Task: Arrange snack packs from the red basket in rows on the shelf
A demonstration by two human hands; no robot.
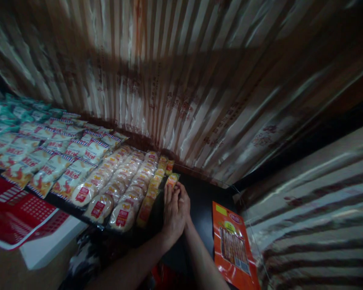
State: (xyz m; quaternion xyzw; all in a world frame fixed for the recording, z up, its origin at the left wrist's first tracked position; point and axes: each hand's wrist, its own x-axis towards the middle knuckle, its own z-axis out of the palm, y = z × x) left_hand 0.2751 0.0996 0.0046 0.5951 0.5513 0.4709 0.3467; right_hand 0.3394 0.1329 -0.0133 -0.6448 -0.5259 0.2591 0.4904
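Observation:
My left hand [173, 215] and my right hand [186, 201] are pressed together over the dark shelf. At their fingertips is a small yellow-and-orange snack packet [172, 179], its lower end hidden by the fingers. Both hands have their fingers closed around that end. Just left of them runs a row of similar yellow packets [153, 183]. Beyond that row lie several rows of round, clear-wrapped biscuits [121, 215] with red labels.
White-and-blue snack bags [74, 175] and teal bags [21, 108] fill the shelf's left. A large orange-red packet [232, 245] lies right on the black shelf top [201, 205]. A red basket [21, 215] stands lower left. Pleated printed sheeting [175, 88] hangs behind.

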